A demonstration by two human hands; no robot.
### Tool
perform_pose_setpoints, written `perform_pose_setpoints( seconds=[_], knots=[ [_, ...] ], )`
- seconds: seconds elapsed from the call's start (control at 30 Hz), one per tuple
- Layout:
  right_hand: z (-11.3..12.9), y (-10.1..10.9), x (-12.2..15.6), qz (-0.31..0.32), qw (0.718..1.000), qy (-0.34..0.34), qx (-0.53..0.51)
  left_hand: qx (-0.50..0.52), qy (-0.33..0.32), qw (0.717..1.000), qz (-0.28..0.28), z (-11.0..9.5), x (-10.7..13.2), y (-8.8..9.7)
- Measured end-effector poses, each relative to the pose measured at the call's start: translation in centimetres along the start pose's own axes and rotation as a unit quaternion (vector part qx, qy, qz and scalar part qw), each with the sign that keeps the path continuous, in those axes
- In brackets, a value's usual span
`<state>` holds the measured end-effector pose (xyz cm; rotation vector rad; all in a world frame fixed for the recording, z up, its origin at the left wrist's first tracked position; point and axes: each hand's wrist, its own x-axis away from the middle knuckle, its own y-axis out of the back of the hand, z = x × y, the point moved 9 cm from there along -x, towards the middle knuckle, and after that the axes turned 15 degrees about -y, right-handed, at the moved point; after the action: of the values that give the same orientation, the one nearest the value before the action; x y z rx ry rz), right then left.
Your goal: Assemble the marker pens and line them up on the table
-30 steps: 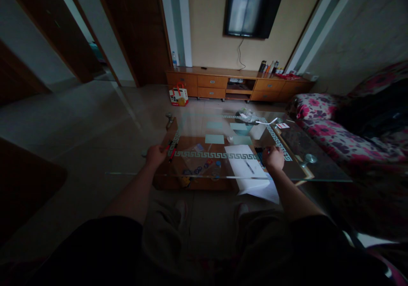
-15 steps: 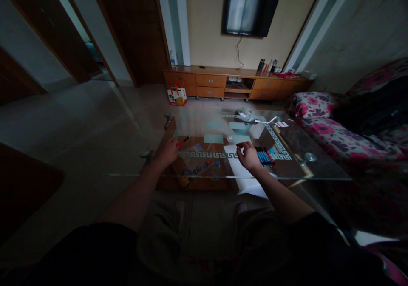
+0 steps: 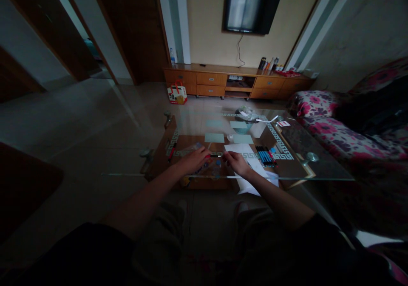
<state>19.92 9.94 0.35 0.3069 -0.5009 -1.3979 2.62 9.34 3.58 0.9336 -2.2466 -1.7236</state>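
Observation:
My left hand (image 3: 193, 159) and my right hand (image 3: 234, 162) meet over the near edge of the glass coffee table (image 3: 296, 167). Both are closed on the two ends of a thin pen (image 3: 216, 154) held level between them. The right hand rests on a white sheet of paper (image 3: 255, 167) that hangs over the table's front edge. A row of blue and red pens (image 3: 265, 156) lies just right of the paper. Another red pen (image 3: 171, 153) lies on the glass to the left of my left hand.
Pale green cards (image 3: 214, 137) and a bowl with wrappers (image 3: 245, 120) sit farther back on the glass. A floral sofa (image 3: 338, 137) runs along the right. A wooden TV cabinet (image 3: 236, 82) and a red-and-white bag (image 3: 177, 94) stand at the far wall.
Both hands have come in from the sides of the table to its middle. The left hand carried a pen rightward; the right hand left the row of pens and took the pen's other end.

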Motion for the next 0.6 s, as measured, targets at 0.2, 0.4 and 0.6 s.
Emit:
perform_pose_setpoints(
  seconds=[0.2,0.4,0.6],
  knots=[
    [-0.6,-1.4,-0.2,0.054,0.998,-0.016,-0.032,-0.016,-0.019,1.000,0.008,-0.6,0.0,0.2],
    [-0.4,-2.6,0.2,0.118,0.987,-0.041,-0.098,-0.002,-0.023,1.000,0.006,-0.9,0.0,0.2],
    [0.1,-2.9,0.5,0.135,0.979,-0.055,-0.145,-0.015,-0.016,1.000,0.005,-0.9,0.0,0.4]
  ],
)
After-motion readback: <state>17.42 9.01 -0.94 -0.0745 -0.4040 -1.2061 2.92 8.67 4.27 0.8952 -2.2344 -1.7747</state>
